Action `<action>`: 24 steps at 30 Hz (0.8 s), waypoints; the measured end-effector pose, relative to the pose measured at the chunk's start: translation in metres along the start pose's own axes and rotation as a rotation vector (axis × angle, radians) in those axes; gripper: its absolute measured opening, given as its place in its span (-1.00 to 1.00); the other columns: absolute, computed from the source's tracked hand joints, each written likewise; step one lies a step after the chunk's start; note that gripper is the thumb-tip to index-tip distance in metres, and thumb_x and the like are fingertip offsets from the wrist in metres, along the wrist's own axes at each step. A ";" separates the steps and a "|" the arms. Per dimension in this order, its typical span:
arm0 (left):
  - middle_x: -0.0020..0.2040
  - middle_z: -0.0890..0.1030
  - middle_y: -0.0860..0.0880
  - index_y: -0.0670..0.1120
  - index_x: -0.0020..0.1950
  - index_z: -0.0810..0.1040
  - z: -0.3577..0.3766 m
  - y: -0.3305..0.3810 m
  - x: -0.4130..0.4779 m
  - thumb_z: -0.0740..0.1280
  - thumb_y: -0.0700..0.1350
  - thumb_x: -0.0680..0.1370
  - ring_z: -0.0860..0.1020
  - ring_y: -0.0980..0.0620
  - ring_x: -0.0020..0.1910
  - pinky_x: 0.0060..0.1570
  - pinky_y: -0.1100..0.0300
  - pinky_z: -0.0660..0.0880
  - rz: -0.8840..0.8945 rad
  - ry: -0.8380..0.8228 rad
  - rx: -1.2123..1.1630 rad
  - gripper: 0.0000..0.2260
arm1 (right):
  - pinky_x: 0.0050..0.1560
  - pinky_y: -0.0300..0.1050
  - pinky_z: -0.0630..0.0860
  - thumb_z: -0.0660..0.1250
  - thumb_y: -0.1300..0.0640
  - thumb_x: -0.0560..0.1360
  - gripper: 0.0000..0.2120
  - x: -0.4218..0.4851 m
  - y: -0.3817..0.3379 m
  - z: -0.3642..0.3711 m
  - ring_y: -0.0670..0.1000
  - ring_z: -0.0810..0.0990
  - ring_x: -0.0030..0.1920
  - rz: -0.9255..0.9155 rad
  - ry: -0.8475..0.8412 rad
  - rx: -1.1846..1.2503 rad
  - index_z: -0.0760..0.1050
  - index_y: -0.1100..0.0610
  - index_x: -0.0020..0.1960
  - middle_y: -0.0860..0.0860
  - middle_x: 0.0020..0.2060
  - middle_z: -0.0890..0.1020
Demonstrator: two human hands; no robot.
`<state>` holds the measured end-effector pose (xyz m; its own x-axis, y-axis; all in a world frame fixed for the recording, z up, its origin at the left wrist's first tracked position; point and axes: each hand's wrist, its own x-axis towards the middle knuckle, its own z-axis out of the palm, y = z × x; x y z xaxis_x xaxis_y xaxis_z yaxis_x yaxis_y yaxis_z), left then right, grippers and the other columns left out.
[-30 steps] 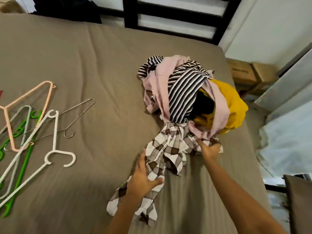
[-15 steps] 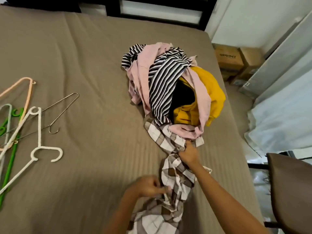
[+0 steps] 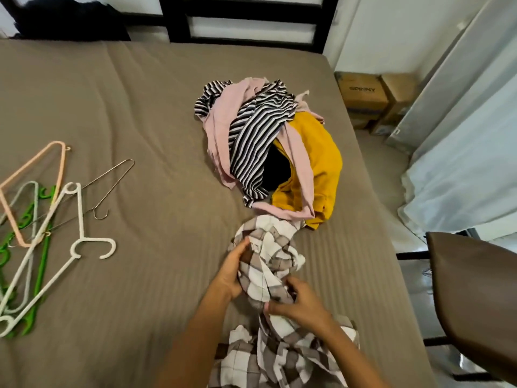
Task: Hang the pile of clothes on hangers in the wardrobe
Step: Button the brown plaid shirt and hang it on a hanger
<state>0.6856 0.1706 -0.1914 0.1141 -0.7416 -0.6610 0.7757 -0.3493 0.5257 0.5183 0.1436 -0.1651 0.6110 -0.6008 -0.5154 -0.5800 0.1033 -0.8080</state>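
The checked shirt (image 3: 272, 256), tangled in the clothes pile (image 3: 260, 141) a second ago, is now pulled clear along the bed (image 3: 140, 121). It is gripped by the left hand (image 3: 230, 271) and the right hand (image 3: 300, 306), and is judged ready for one of the hangers (image 3: 79, 217).

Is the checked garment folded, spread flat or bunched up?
Bunched up: the checked garment lies crumpled and twisted, gripped by left hand and right hand.

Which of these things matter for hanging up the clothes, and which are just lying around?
In use: checked garment, held by left hand and right hand; clothes pile; hangers.
Lying about: cardboard boxes, chair, curtain, dark cloth by the headboard.
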 end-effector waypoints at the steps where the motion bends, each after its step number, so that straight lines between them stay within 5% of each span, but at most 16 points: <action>1: -0.16 0.70 -0.11 -0.11 -0.11 0.70 0.002 0.007 0.000 0.07 0.02 0.64 0.68 -0.04 -0.19 -0.24 0.16 0.61 0.032 0.019 0.012 -0.56 | -0.15 -0.40 0.41 0.55 0.02 0.31 -0.58 0.002 -0.003 0.003 -0.18 0.57 -0.05 -0.012 0.007 -0.003 0.46 0.00 0.09 -0.19 -0.06 0.59; 5: 0.08 0.65 -0.17 -0.11 0.19 0.58 0.009 0.021 0.003 0.14 0.39 0.43 0.63 -0.11 0.05 0.11 -0.03 0.53 0.096 0.213 0.182 -0.34 | -0.20 -0.46 0.38 0.48 0.05 0.39 -0.58 0.002 -0.008 0.015 -0.11 0.56 -0.02 -0.090 0.224 -0.103 0.44 0.05 0.19 -0.15 -0.03 0.58; 9: 0.19 0.48 -0.05 -0.08 0.30 0.29 0.018 0.018 -0.015 0.27 0.46 0.29 0.50 0.02 0.08 0.12 0.13 0.45 0.351 0.413 0.486 -0.19 | -0.01 -0.41 0.26 0.41 0.10 0.47 -0.53 -0.008 -0.022 0.011 0.04 0.48 0.19 -0.123 0.458 -0.163 0.41 0.18 0.34 0.09 0.16 0.51; 11: 0.13 0.37 0.01 0.03 0.17 0.32 0.025 0.014 -0.032 0.26 0.57 0.12 0.41 0.08 0.08 0.09 0.22 0.36 0.519 0.349 0.743 -0.17 | -0.05 -0.36 0.25 0.38 0.14 0.49 -0.62 -0.015 -0.041 -0.001 0.11 0.50 0.13 -0.132 0.496 -0.246 0.46 0.20 0.28 0.14 0.10 0.50; 13: 0.08 0.33 0.04 0.13 0.03 0.38 0.030 0.013 -0.049 0.34 0.51 0.11 0.40 0.10 0.08 0.10 0.23 0.35 0.612 0.273 0.916 -0.34 | -0.11 -0.20 0.34 0.32 0.11 0.52 -0.79 -0.028 -0.071 -0.016 0.15 0.55 0.00 -0.179 0.538 -0.446 0.54 0.16 0.12 0.13 0.00 0.51; 17: -0.27 0.38 0.07 0.01 -0.04 0.39 0.067 0.023 -0.092 0.55 0.27 0.14 0.34 0.15 -0.32 -0.27 0.14 0.35 0.590 -0.022 0.925 -0.40 | -0.21 -0.04 0.45 0.25 -0.06 0.55 -0.75 -0.062 -0.136 -0.048 0.20 0.60 -0.09 -0.177 0.748 -0.762 0.56 0.12 -0.03 0.12 -0.12 0.61; 20: -0.27 0.52 0.13 -0.02 0.03 0.38 0.106 0.035 -0.121 0.57 0.16 0.20 0.46 0.27 -0.35 -0.34 0.25 0.44 0.663 -0.057 1.058 -0.43 | -0.31 -0.13 0.35 0.37 0.00 0.48 -0.80 -0.075 -0.175 -0.069 0.10 0.58 -0.21 -0.222 0.761 -0.425 0.57 0.11 -0.01 0.08 -0.21 0.63; 24: -0.39 0.49 0.12 -0.06 -0.13 0.53 0.132 0.079 -0.142 0.53 -0.09 0.36 0.42 0.29 -0.44 -0.38 0.36 0.35 0.785 -0.039 1.135 -0.78 | -0.34 -0.08 0.47 0.56 0.11 0.30 -0.64 -0.085 -0.194 -0.106 0.03 0.56 -0.35 -0.135 0.625 0.295 0.43 0.10 -0.06 0.11 -0.22 0.59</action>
<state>0.6484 0.1726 0.0145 0.2502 -0.9681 0.0144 -0.4123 -0.0930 0.9063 0.5214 0.0905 0.0657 0.1913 -0.9574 -0.2164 -0.2964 0.1538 -0.9426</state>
